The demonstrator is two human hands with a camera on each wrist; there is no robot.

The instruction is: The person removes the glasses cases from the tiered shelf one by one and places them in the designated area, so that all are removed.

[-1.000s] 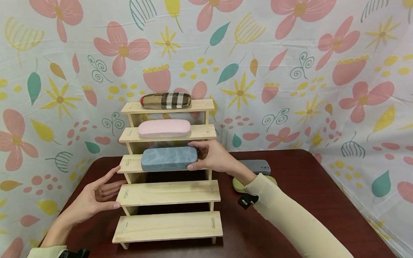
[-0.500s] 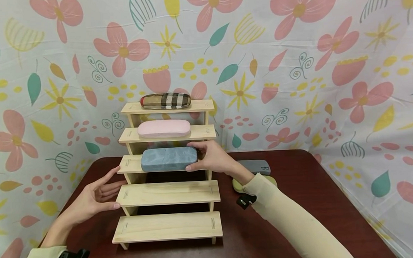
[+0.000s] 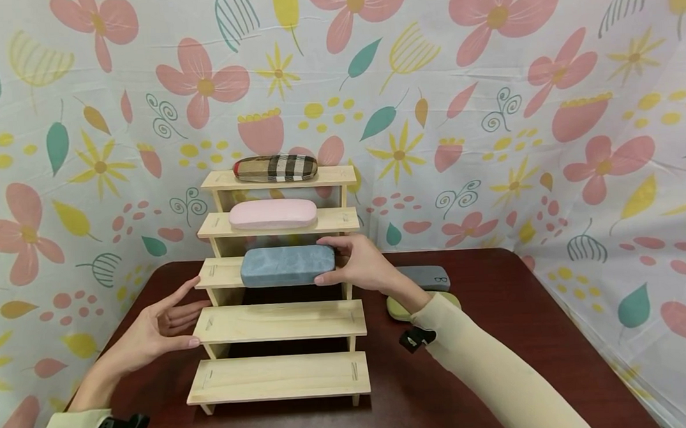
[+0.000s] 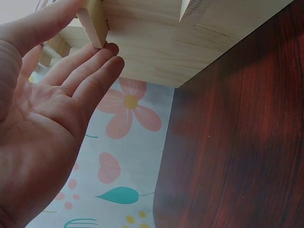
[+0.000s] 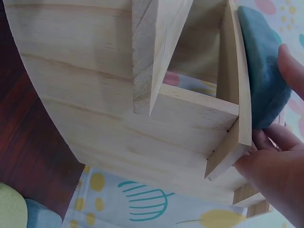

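Observation:
A light wooden stand (image 3: 281, 377) with several stepped shelves stands on the table. On its middle shelf lies a blue glasses case (image 3: 288, 265). My right hand (image 3: 364, 264) pinches the right end of this case, thumb in front and fingers behind; in the right wrist view the case (image 5: 263, 71) rests along a shelf board. My left hand (image 3: 147, 328) is at the stand's left side, with the thumb tip at one shelf's edge and the index fingertip at the shelf above. In the left wrist view its fingers (image 4: 90, 78) are nearly straight against the wood.
A pink glasses case (image 3: 273, 214) lies one shelf higher, and a plaid case (image 3: 275, 168) is on the top shelf. Right of the stand, a grey-blue case (image 3: 429, 277) and a yellow-green case (image 3: 397, 307) lie on the dark red table (image 3: 498, 335). Flowered cloth (image 3: 432, 140) hangs behind.
Over the last half second my right hand has shifted the blue glasses case slightly to the right along the middle shelf. My left hand keeps its place.

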